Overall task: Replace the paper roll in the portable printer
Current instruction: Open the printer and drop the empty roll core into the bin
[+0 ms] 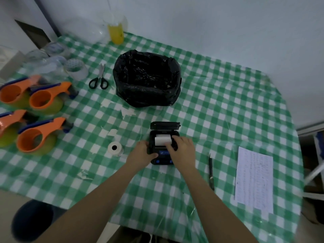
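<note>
Right grip (180, 146) pinches the roll (163, 139) sitting in the open printer (164, 143); left grip (142, 151) clamps the printer's side. Roll seated crooked could jam the lid.

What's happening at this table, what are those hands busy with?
A person is changing the paper in a small black printer on the checked tablecloth. Its lid is flipped open, and a white paper roll sits in the compartment. The left hand steadies the printer's side, while the right hand rests on the roll, seemingly seating it. Another roll lies on the cloth just left of the printer. The lid is not yet closed.
</note>
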The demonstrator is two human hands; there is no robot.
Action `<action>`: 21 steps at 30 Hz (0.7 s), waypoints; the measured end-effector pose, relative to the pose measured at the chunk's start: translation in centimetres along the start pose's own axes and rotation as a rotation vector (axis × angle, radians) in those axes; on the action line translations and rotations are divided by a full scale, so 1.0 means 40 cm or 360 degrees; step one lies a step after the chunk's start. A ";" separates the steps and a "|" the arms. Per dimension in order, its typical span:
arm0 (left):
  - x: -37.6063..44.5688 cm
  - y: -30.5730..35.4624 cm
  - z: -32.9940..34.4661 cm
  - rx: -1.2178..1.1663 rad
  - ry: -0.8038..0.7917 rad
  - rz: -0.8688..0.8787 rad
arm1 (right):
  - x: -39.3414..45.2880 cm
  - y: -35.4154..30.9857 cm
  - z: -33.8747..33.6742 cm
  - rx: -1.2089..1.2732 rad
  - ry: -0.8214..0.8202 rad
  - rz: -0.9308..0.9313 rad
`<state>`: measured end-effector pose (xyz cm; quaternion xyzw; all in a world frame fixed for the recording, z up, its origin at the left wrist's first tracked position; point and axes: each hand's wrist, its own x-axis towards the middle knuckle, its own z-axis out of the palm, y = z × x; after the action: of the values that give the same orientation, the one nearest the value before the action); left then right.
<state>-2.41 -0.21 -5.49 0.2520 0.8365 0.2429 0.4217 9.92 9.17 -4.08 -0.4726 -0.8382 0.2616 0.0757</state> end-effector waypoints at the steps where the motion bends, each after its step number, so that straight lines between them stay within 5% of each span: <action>1: -0.002 0.002 0.001 0.0003 0.0011 0.0005 | 0.005 -0.003 0.018 0.0044 -0.0027 0.0096; 4: -0.008 0.009 0.002 0.0022 0.0001 0.0001 | 0.025 -0.007 0.038 0.0166 -0.0099 0.0282; 10: -0.035 0.045 -0.052 -0.0040 0.0037 -0.0033 | 0.024 -0.037 -0.099 0.0546 -0.0264 0.0077; 21: -0.029 0.225 -0.277 -0.0095 0.0383 0.0286 | 0.209 -0.285 -0.358 0.1018 0.0122 -0.0208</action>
<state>-9.03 3.73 6.59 0.2824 0.8474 0.3328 0.3023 2.18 16.61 12.91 -0.3795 -0.7388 0.4881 0.2683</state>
